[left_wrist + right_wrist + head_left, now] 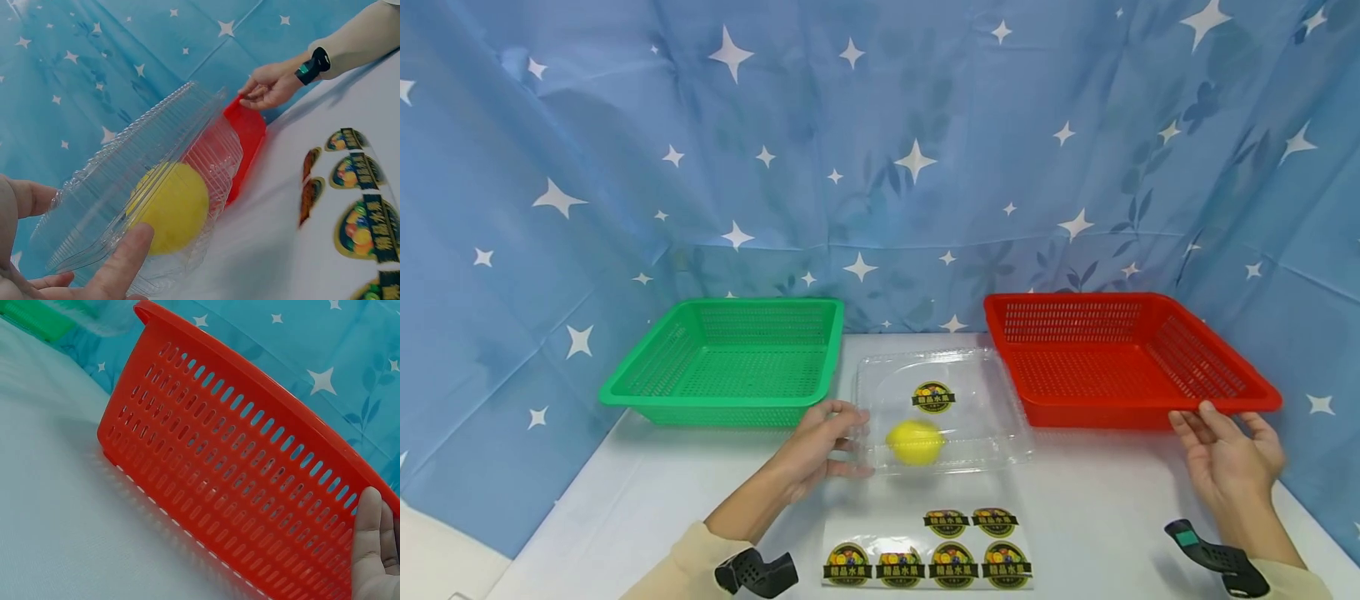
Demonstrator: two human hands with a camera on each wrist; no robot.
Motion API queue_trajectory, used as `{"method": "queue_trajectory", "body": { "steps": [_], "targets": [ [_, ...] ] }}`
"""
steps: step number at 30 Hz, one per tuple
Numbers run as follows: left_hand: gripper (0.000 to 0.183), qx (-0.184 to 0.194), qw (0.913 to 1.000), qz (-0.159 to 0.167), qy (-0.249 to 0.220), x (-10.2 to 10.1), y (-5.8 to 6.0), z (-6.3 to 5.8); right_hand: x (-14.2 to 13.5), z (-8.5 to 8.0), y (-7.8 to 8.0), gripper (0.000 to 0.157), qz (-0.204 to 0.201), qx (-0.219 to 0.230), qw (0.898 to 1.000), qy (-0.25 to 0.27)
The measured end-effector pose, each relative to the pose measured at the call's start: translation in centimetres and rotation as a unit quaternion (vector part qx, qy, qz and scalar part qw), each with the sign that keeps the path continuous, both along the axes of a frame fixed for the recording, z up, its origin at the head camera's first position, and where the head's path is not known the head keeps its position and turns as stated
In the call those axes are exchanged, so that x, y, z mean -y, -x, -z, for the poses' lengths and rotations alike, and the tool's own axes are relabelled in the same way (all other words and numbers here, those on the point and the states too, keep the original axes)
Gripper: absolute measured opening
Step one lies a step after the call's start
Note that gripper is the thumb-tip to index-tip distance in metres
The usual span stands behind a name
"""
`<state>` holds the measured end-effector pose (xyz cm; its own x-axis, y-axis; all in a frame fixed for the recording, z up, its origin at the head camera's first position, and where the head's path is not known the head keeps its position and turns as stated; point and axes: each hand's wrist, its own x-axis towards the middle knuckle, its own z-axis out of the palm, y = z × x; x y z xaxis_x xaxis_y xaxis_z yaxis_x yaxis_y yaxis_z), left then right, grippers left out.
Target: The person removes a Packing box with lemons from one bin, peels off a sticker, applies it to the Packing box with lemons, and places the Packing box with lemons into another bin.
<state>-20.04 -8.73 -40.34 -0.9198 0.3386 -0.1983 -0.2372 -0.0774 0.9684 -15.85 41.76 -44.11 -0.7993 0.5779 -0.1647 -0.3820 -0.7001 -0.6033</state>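
A clear plastic clamshell box [970,408] with a yellow lemon [916,442] inside stands between two baskets. Its lid bears a round black fruit sticker [933,397]. My left hand [827,442] holds the box by its left side; the left wrist view shows the fingers [122,262] around its edge and the lemon [172,209] through the plastic. At the right, my right hand [1232,450] grips the near rim of the red basket [1150,414] close to its right corner. In the right wrist view, fingers [369,525] lie against the slotted red wall.
A green basket [722,404] stands at the back left of the white table [1097,517]. In front of the box lies a sheet of round fruit stickers [953,565], with several left on it. A blue star-patterned curtain [880,167] hangs behind.
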Motion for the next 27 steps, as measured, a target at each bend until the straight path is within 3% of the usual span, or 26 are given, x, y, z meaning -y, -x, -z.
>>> {"method": "queue_trajectory", "body": {
  "steps": [14,21,27],
  "targets": [
    [0.045,-0.03,0.9994,0.01,0.011,-4.1,1.8,-5.5,0.0,-0.2,0.0,0.068,-0.004,0.011,1.0,-0.003],
    [0.047,-0.047,0.9985,0.0,0.026,-7.9,3.1,-6.7,-0.4,-0.1,0.0,0.067,0.004,0.011,1.0,-0.003],
    [0.049,-0.052,0.9977,-0.01,0.041,-10.5,4.0,-7.1,-0.2,0.2,0.2,0.068,0.001,0.013,1.0,-0.01]
  ]
}}
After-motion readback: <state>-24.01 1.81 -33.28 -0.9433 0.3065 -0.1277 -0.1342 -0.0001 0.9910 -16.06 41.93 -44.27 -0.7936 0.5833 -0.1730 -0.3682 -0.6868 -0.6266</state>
